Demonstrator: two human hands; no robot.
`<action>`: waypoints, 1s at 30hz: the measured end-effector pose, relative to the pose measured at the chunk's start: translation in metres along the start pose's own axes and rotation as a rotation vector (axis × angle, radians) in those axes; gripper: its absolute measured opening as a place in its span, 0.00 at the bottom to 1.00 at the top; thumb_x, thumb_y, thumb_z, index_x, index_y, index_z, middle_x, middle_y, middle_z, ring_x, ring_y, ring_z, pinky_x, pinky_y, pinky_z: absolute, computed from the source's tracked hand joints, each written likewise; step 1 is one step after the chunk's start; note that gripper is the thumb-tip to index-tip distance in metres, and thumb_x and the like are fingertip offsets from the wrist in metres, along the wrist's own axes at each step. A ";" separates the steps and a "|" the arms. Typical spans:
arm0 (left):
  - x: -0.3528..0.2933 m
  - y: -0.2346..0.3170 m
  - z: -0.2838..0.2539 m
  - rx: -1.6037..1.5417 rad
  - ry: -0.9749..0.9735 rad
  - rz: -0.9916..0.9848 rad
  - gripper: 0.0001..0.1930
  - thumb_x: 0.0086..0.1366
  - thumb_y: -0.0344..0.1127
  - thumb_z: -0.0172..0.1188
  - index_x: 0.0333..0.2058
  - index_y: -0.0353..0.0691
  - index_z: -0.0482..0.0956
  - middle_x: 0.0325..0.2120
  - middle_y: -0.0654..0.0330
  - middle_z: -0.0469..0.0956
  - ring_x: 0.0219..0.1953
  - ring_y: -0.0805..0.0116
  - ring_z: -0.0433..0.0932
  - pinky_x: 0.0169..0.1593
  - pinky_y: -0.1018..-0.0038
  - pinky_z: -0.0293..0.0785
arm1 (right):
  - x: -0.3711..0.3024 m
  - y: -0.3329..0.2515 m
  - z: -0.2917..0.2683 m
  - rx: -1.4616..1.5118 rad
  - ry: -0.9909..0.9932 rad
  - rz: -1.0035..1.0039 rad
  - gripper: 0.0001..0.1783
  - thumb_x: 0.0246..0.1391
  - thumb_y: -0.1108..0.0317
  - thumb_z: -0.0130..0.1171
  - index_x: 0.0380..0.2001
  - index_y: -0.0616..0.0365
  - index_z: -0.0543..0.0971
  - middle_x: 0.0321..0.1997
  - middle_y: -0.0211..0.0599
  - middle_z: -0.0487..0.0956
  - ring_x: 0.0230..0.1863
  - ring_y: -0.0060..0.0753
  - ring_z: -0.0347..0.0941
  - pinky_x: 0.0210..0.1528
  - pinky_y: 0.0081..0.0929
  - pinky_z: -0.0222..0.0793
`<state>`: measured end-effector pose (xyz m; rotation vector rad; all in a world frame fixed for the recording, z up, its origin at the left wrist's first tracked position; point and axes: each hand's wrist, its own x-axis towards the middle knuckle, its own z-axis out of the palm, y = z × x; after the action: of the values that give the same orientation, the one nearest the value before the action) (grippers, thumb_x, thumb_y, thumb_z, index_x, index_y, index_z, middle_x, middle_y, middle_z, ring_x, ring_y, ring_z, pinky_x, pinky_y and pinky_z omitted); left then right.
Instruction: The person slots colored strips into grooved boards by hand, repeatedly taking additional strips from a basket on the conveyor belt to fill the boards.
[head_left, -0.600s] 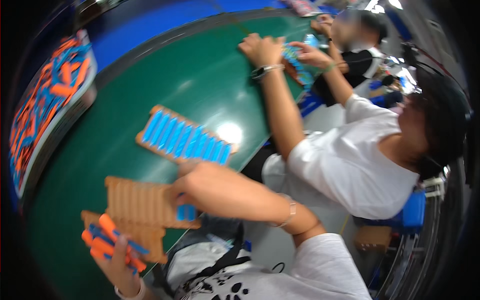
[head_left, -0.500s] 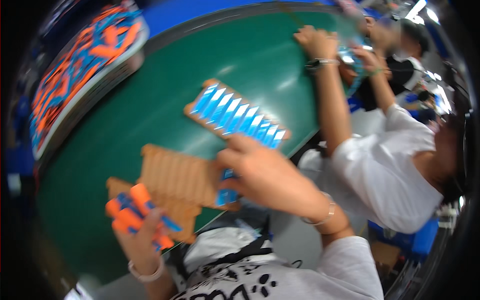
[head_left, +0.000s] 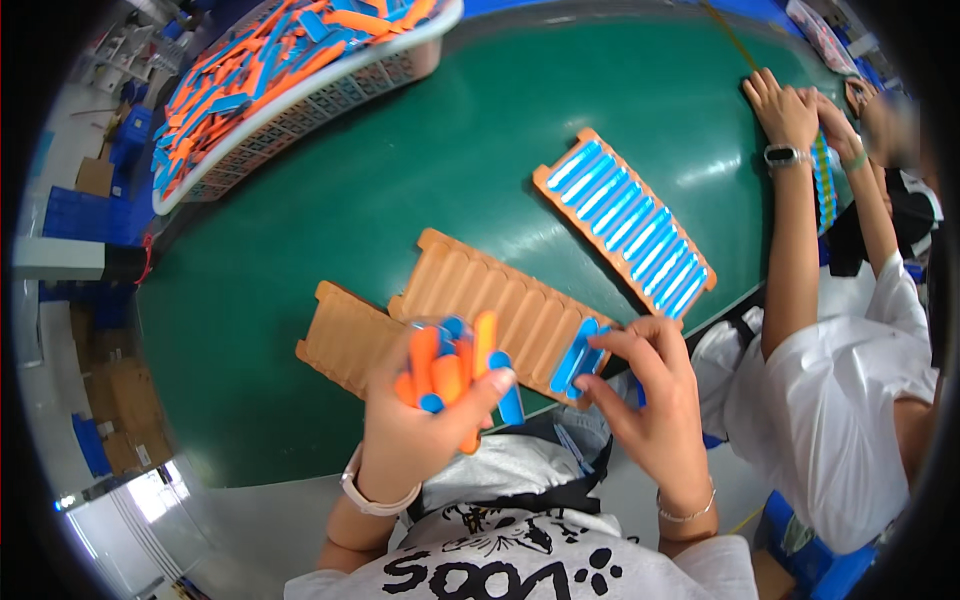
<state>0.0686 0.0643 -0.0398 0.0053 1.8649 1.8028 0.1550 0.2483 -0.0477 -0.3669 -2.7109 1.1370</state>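
My left hand (head_left: pixel 425 430) is closed around a bunch of long, round-ended orange and blue plastic pieces (head_left: pixel 447 375), held over the near edge of a tan grooved tray (head_left: pixel 490 300). At that tray's right end lie blue pieces (head_left: pixel 577 358), side by side in the grooves. Thumb and fingers of my right hand (head_left: pixel 650 400) grip one of these at its two ends, low against the tray. The other grooves of this tray hold nothing. A second tan tray (head_left: pixel 345 340) sits partly beneath it on the left, its grooves bare where visible.
Farther right is another tan tray (head_left: pixel 545 180) filled with shiny blue pieces (head_left: pixel 628 225). A pale basket (head_left: pixel 330 100) heaped with orange and blue pieces stands at the far left of the green table (head_left: pixel 250 260). A co-worker's arms (head_left: pixel 790 210) reach over the table's right side.
The view has swung, so everything sits differently in it. My right hand has gone from a blurred position over the tray's right end to gripping a blue piece there. The left hand keeps its bunch.
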 end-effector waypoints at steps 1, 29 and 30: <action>0.003 -0.006 -0.002 0.061 -0.056 -0.040 0.16 0.53 0.27 0.67 0.39 0.35 0.72 0.28 0.62 0.77 0.25 0.81 0.75 0.27 0.83 0.71 | 0.000 0.001 -0.001 -0.015 0.010 -0.008 0.14 0.37 0.75 0.68 0.32 0.58 0.79 0.32 0.35 0.72 0.36 0.38 0.69 0.38 0.31 0.65; 0.010 0.008 -0.029 -0.121 -0.322 -0.219 0.15 0.54 0.30 0.68 0.37 0.35 0.73 0.22 0.65 0.74 0.19 0.81 0.72 0.21 0.84 0.69 | 0.052 -0.018 0.014 0.098 0.018 -0.285 0.17 0.40 0.74 0.66 0.38 0.58 0.78 0.40 0.38 0.74 0.42 0.40 0.70 0.40 0.33 0.67; 0.008 0.008 -0.027 -0.126 -0.333 -0.223 0.15 0.54 0.32 0.69 0.37 0.35 0.74 0.21 0.66 0.74 0.18 0.82 0.72 0.21 0.84 0.68 | 0.047 -0.021 0.008 0.311 -0.126 -0.252 0.19 0.41 0.74 0.66 0.41 0.60 0.79 0.43 0.41 0.76 0.42 0.37 0.73 0.37 0.28 0.69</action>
<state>0.0493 0.0433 -0.0366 0.0467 1.4583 1.6478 0.1045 0.2427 -0.0349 0.0921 -2.5274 1.5127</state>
